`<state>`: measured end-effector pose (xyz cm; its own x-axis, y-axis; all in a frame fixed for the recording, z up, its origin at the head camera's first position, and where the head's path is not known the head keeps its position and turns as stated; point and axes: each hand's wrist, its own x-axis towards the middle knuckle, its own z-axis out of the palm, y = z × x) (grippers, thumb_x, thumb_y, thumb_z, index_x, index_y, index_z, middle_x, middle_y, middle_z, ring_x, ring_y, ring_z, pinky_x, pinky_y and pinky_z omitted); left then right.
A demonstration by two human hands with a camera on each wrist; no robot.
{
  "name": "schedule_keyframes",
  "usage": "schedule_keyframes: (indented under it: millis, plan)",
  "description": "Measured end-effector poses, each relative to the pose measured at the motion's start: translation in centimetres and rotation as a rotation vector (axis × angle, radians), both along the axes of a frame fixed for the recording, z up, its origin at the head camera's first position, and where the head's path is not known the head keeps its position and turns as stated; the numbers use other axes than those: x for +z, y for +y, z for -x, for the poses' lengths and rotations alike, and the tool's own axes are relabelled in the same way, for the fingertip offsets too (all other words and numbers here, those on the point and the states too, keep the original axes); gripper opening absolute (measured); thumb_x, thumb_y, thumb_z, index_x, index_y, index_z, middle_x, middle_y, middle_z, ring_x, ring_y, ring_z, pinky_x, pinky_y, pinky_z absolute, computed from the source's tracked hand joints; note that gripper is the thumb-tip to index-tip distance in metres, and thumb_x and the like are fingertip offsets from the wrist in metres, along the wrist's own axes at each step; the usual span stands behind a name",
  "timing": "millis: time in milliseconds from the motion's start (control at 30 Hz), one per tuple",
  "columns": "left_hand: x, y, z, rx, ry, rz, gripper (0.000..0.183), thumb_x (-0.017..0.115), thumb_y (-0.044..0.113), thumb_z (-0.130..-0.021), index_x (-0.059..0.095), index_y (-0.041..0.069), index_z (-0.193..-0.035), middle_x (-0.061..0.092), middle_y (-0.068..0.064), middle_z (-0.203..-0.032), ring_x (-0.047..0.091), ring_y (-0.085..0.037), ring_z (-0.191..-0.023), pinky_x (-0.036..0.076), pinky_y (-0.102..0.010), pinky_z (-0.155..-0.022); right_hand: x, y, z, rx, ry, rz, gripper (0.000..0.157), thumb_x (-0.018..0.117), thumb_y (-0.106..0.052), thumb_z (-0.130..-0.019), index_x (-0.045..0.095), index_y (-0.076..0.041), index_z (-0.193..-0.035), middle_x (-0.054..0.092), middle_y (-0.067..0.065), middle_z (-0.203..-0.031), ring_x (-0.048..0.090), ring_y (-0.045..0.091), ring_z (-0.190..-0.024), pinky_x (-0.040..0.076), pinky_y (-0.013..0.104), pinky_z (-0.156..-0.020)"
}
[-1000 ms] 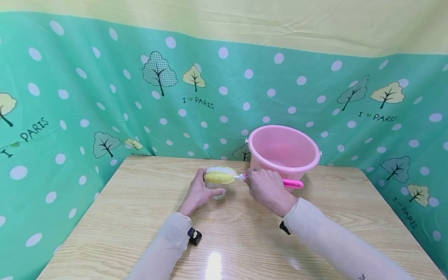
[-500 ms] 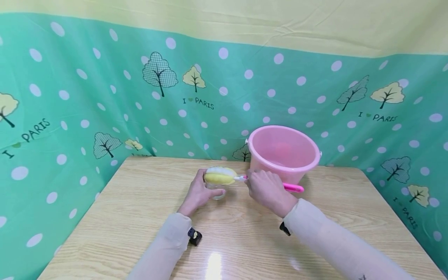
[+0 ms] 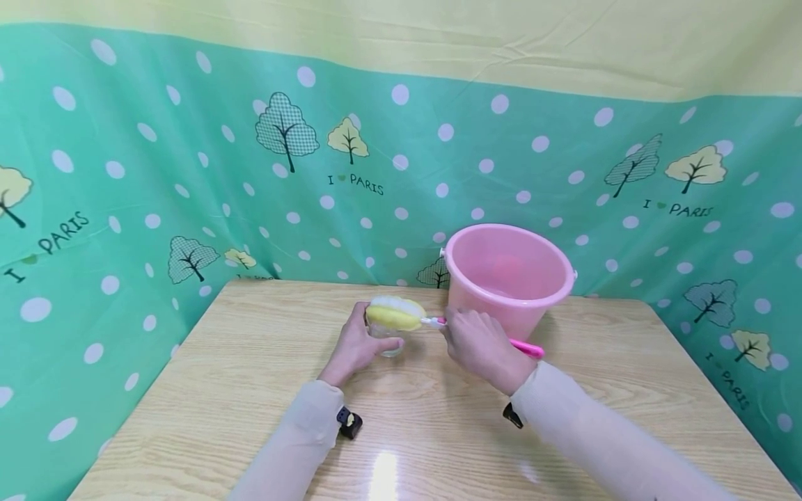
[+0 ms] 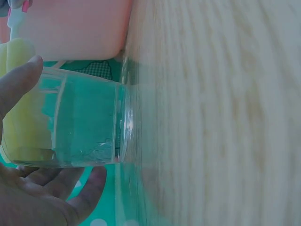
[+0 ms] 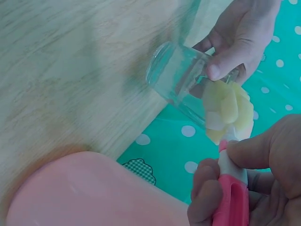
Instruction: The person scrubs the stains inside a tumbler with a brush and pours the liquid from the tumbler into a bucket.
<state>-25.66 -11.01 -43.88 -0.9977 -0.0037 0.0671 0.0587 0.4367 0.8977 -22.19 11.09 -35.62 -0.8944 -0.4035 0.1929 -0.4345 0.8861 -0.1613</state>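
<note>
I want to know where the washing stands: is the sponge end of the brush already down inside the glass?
No, the yellow sponge head sits at the rim of the glass, outside it, while the left hand holds the glass.

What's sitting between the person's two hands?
In the head view, the yellow sponge head of the brush lies over the glass, between left hand and right hand.

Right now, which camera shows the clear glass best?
The left wrist view: the glass fills the frame, standing on the table, gripped by the left hand. The right wrist view shows it smaller, partly behind fingers; in the head view it's mostly hidden.
</note>
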Motion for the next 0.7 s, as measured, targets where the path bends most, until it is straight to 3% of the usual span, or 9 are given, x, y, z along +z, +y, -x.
schedule_keyframes:
  millis: [700]
  plan:
    - [0.1,0.0,-0.1,-0.009,0.007,-0.003,0.085,0.091,0.027,-0.06,0.042,0.01,-0.128,0.055,-0.012,-0.127,0.051,-0.031,-0.117,0.039,-0.05,-0.102,-1.2,0.6,-0.7,0.021,-0.012,0.21,0.005,0.054,-0.01,-0.095,0.057,-0.006,-0.094,0.046,-0.003,-0.064,0.044,0.009,-0.048,0.039,0.019,-0.039]
